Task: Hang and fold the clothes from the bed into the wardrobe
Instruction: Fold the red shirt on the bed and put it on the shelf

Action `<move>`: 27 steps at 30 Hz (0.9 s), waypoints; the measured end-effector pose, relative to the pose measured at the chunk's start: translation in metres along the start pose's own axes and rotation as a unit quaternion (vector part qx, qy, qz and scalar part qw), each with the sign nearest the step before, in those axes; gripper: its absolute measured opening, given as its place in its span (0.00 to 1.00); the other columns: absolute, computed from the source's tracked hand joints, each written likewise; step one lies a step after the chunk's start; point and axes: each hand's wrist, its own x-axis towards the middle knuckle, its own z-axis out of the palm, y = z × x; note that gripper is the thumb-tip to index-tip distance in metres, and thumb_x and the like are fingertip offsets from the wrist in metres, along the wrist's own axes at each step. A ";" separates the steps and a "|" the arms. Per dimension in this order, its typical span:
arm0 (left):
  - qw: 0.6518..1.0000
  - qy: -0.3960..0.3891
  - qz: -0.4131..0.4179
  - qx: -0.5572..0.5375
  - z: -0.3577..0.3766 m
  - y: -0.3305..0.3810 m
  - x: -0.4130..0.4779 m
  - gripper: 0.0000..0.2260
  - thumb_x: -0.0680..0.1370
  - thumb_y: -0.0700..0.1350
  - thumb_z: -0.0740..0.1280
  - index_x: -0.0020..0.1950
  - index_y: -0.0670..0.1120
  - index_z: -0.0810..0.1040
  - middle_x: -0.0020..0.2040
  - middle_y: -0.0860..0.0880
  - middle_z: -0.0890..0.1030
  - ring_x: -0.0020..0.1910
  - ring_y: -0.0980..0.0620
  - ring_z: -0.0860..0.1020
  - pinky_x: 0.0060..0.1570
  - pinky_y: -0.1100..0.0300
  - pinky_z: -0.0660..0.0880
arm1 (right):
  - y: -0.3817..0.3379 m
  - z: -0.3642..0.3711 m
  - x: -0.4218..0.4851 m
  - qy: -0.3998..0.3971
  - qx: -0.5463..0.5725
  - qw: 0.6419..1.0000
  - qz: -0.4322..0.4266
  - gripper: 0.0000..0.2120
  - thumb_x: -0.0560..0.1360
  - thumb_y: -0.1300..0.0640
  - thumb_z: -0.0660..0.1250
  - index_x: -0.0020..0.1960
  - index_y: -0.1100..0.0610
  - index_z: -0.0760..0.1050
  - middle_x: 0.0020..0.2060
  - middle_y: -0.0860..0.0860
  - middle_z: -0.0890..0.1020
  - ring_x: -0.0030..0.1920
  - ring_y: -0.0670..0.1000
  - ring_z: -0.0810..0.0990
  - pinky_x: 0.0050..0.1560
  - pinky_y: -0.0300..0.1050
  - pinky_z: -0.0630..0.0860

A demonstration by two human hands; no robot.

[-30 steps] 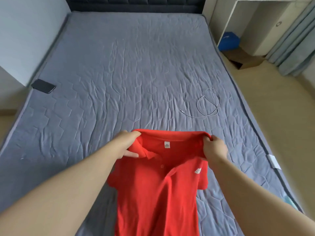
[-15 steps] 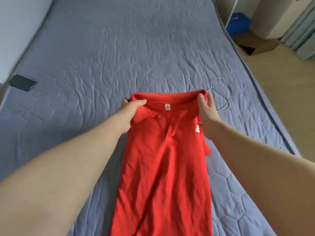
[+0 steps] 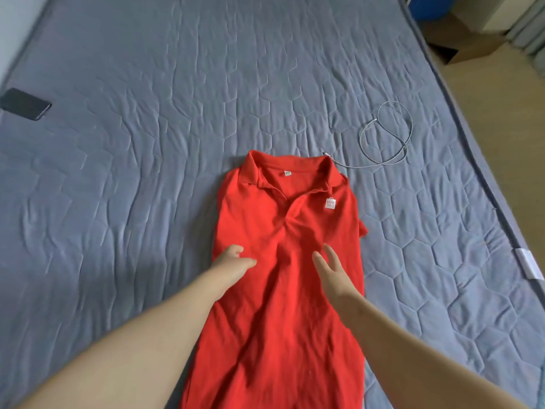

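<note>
From my feed the grey-blue quilted bed (image 3: 206, 84) fills nearly the whole view, and the red polo shirt (image 3: 283, 326) lies on its near half, face up, collar (image 3: 289, 163) away from me, narrowed to a long strip with a corner of sleeve poking out on the right and the hem running below the frame. I judge the step in hand is flattening before the cross fold: I would sweep both palms outward from the placket to chase the creases across the chest, tuck that stray sleeve under, then bring the hem up to the collar. The right hand (image 3: 330, 270) is spread, fingers straight, low over the chest; whether it touches the cloth I cannot tell. The left hand (image 3: 233, 258) rests at the shirt's left edge, fingers loosely curled, holding nothing. A looped white cable (image 3: 361, 138) ends just beside the collar; a dark phone (image 3: 25, 104) lies well apart, far left
</note>
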 end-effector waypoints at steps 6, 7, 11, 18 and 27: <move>0.980 0.004 -0.029 0.195 0.011 -0.071 0.001 0.28 0.73 0.47 0.68 0.72 0.45 0.64 0.68 0.44 0.68 0.64 0.46 0.71 0.61 0.58 0.69 | 0.080 0.008 -0.021 0.069 -0.116 0.979 0.152 0.32 0.75 0.48 0.64 0.75 0.50 0.56 0.70 0.57 0.66 0.66 0.59 0.69 0.67 0.50 0.66; 0.974 -0.009 -0.029 0.225 0.013 -0.080 0.002 0.28 0.73 0.48 0.67 0.72 0.46 0.63 0.69 0.44 0.66 0.65 0.46 0.70 0.62 0.58 0.68 | 0.090 0.009 -0.022 0.072 -0.129 0.974 0.171 0.31 0.74 0.47 0.64 0.74 0.51 0.57 0.70 0.57 0.66 0.66 0.60 0.69 0.67 0.51 0.66; 0.960 -0.053 -0.046 0.270 0.019 -0.109 0.005 0.28 0.74 0.50 0.66 0.73 0.51 0.62 0.75 0.43 0.52 0.72 0.46 0.61 0.68 0.57 0.63 | 0.117 0.017 -0.031 0.076 -0.136 0.968 0.198 0.28 0.73 0.48 0.66 0.70 0.50 0.64 0.67 0.57 0.66 0.65 0.60 0.68 0.66 0.48 0.66; 0.972 0.040 -0.130 0.192 0.035 -0.152 -0.001 0.43 0.73 0.43 0.69 0.76 0.55 0.41 0.73 0.41 0.58 0.65 0.42 0.70 0.60 0.54 0.70 | 0.163 0.027 -0.052 0.178 -0.109 0.942 0.263 0.37 0.69 0.55 0.70 0.72 0.54 0.55 0.68 0.60 0.63 0.64 0.65 0.67 0.65 0.54 0.67; 0.956 0.037 -0.146 0.252 0.041 -0.189 -0.032 0.21 0.77 0.49 0.66 0.65 0.39 0.71 0.64 0.40 0.74 0.62 0.42 0.74 0.57 0.55 0.71 | 0.201 0.012 -0.070 0.152 -0.135 0.955 0.215 0.04 0.71 0.62 0.66 0.46 0.60 0.75 0.34 0.53 0.76 0.41 0.58 0.77 0.39 0.44 0.68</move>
